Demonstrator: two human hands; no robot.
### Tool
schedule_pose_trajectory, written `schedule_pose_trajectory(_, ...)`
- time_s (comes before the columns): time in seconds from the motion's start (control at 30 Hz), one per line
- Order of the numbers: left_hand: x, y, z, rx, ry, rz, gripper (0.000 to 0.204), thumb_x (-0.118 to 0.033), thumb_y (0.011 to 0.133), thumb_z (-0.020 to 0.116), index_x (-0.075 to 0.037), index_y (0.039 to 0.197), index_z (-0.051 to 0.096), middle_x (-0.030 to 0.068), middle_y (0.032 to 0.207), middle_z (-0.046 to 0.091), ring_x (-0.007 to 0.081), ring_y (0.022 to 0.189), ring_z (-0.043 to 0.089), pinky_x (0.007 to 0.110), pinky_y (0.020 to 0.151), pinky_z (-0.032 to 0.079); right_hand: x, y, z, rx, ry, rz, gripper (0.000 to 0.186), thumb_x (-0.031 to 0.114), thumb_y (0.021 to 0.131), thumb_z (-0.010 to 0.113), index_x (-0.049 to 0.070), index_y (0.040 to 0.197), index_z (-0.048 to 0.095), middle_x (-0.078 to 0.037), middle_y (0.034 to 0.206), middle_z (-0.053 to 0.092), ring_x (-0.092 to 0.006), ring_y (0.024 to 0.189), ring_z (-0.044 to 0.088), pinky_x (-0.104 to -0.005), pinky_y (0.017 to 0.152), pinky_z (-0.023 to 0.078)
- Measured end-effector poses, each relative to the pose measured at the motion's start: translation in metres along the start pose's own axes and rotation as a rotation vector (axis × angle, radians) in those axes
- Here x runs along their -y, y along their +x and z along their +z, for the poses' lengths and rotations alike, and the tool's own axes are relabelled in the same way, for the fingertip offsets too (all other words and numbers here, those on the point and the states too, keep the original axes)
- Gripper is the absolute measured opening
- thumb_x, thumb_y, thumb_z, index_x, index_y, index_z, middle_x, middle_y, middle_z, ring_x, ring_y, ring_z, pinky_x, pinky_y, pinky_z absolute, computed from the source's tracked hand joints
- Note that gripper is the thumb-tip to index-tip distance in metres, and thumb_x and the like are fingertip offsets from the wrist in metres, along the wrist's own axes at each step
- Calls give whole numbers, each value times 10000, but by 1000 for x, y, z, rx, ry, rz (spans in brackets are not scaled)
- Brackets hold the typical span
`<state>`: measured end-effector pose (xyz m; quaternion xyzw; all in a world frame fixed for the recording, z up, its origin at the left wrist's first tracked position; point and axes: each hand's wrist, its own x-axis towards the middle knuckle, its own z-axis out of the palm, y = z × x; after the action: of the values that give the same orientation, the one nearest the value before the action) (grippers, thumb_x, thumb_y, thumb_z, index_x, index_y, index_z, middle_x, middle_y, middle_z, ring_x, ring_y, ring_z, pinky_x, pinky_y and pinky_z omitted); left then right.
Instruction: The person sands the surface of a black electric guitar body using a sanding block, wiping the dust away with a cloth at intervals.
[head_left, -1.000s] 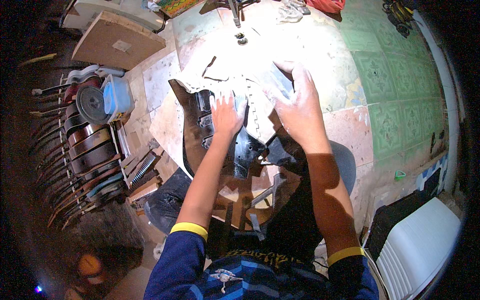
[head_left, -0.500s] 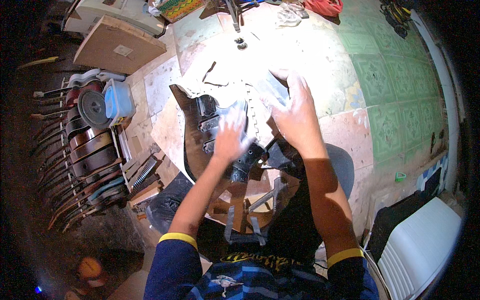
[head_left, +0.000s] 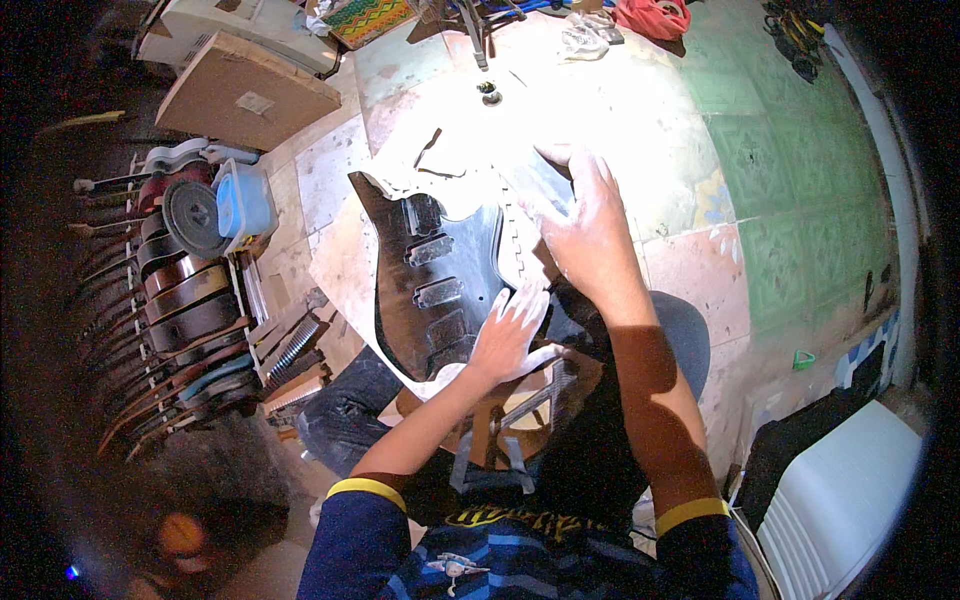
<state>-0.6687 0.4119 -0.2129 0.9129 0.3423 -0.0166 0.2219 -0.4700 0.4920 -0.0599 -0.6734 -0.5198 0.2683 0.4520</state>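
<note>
A dark electric guitar body with several rectangular cut-out cavities lies in front of me, its surface dulled by pale dust. My left hand rests with its fingers stretched out on the body's near right edge, holding nothing. Raised to the right of the body, my right hand grips a pale, flat, translucent-looking block between thumb and fingers. White dust coats the fingers of both hands. Glare washes out part of the block, so its exact kind cannot be told.
Beneath the guitar body is a pale board. To the left stand a row of guitars, a blue tub and a cardboard box. A small dark round object sits on the floor ahead. White panels lean at the right.
My left hand has slid from the middle of the guitar body toward its near right edge, uncovering the cavities. The guitar body looks slightly shifted. My right hand keeps the block at about the same place.
</note>
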Motion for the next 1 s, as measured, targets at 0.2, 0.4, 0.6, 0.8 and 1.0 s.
schedule_pose_trajectory(0.2, 99, -17, -24, -252, 131, -419, 978, -622, 927, 578, 28, 1587, 265, 230, 1672, 227, 364, 1564, 182, 554, 1258, 121, 3, 2, 3, -4, -8, -9, 430, 276, 890, 739, 114, 1257, 587, -205, 1217, 605, -434, 1188, 550, -563, 987, 429)
schedule_pose_trajectory(0.4, 96, -23, -22, -267, 165, -590, 1045, -618, 900, 619, 84, 1573, 236, 277, 1673, 173, 407, 1565, 137, 574, 1253, 103, 3, 3, 10, 13, -33, -9, 478, 294, 877, 751, 130, 1295, 588, -208, 1251, 589, -434, 1198, 549, -584, 1002, 426)
schedule_pose_trajectory(0.6, 32, -17, -16, -126, 66, -262, 1133, -714, 803, 665, 49, 1563, 312, 243, 1644, 285, 367, 1556, 207, 563, 1255, 128, 4, 2, 9, 34, -63, 23, 501, 301, 870, 761, 138, 1310, 586, -217, 1244, 581, -442, 1199, 545, -590, 999, 428)
schedule_pose_trajectory(0.8, 74, -16, -31, -229, 148, -613, 1049, -630, 851, 668, 16, 1586, 291, 209, 1675, 244, 366, 1557, 209, 584, 1240, 145, 6, 2, 11, 22, -37, 21, 492, 282, 869, 766, 139, 1304, 586, -204, 1234, 585, -432, 1194, 546, -578, 996, 423)
schedule_pose_trajectory(1.0, 36, -13, -17, -241, 123, -513, 1050, -653, 850, 660, 15, 1578, 306, 215, 1660, 273, 396, 1546, 218, 607, 1229, 160, 9, 1, 11, 33, -28, 1, 485, 223, 864, 765, 148, 1308, 583, -169, 1259, 585, -410, 1212, 538, -563, 1011, 414)
